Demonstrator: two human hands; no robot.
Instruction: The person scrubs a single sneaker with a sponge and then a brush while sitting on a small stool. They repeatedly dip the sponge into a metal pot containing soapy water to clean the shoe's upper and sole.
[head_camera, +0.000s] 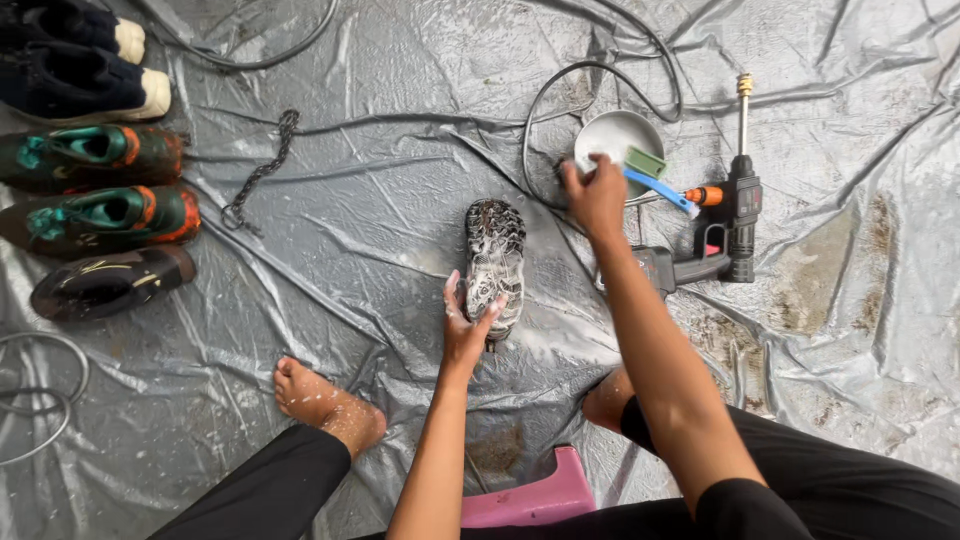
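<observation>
While left hand grips soapy shoe, right hand holds brush over bowl

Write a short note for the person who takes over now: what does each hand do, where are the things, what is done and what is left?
Left hand: holds the soapy shoe sole up on the grey sheet.
Right hand: at the white bowl, closed on a brush with a blue handle.
Beside the bowl lies the black spray gun.
Done: the held shoe's sole is covered with foam.
Left: the foam is not yet rinsed off. Five more shoes wait in a row at the far left; the two green ones look muddy.
</observation>
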